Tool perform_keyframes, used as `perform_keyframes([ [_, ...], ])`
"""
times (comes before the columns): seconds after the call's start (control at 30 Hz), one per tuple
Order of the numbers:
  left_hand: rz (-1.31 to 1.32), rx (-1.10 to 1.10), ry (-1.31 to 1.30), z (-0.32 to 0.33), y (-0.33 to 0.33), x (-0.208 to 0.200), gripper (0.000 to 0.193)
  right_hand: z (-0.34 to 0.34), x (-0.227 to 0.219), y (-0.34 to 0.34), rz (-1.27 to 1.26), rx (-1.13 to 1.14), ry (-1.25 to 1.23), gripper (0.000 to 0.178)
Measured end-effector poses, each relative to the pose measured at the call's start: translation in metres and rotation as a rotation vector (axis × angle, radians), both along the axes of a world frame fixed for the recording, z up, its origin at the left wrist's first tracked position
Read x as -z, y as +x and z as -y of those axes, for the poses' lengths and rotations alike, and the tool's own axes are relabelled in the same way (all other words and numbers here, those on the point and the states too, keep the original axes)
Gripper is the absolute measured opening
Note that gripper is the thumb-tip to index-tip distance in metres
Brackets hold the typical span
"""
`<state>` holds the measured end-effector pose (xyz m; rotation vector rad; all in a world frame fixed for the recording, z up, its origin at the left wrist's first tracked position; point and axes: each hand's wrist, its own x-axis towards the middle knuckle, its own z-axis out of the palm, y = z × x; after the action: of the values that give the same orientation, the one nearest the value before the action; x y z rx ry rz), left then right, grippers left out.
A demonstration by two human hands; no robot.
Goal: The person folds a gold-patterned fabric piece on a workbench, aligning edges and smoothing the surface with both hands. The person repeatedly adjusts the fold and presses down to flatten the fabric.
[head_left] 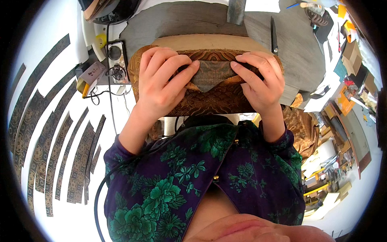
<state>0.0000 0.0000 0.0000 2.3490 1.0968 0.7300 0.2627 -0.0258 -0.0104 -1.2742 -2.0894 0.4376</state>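
From where I stand, the person has a brown-and-gold brocade cloth (209,101) at the near edge of a grey worktop (181,18), right in front of the chest. The left hand (165,76) pinches the cloth's folded far part between thumb and forefinger, the tips nearly together; the right hand (260,78) pinches likewise just across from it, the other fingers of both loosely curled. A tan strip (209,42) lies just beyond the cloth, and black scissors (274,37) lie far right. To the left sit a power strip (117,60) and a small box (92,72); farther left, dark patterned strips (80,161) line a white surface. Cluttered shelves (328,151) fill the room's right side.
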Motion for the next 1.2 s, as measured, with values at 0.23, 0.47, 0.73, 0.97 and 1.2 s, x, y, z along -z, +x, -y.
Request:
perform_keyframes([
  [0.23, 0.013, -0.012, 0.008, -0.0017, -0.0007, -0.0026, 0.041, -0.0023, -0.0016, -0.0034, -0.017, 0.008, -0.005, 0.031],
  [0.47, 0.028, -0.017, 0.021, -0.0034, 0.0003, -0.0007, 0.040, -0.0031, -0.0007, -0.0031, -0.026, 0.012, -0.013, 0.034],
  [0.73, 0.039, -0.023, 0.030, -0.0020, 0.0028, 0.0021, 0.045, -0.0038, 0.0035, -0.0013, -0.065, 0.018, 0.003, 0.039],
  [0.97, 0.032, -0.032, 0.019, -0.0021, 0.0019, 0.0003, 0.044, -0.0053, 0.0023, -0.0017, -0.069, 0.011, 0.015, 0.039],
  [1.2, 0.061, -0.016, 0.026, -0.0034, 0.0001, 0.0028, 0.044, -0.0059, 0.0001, -0.0029, -0.077, 0.017, -0.009, 0.038],
])
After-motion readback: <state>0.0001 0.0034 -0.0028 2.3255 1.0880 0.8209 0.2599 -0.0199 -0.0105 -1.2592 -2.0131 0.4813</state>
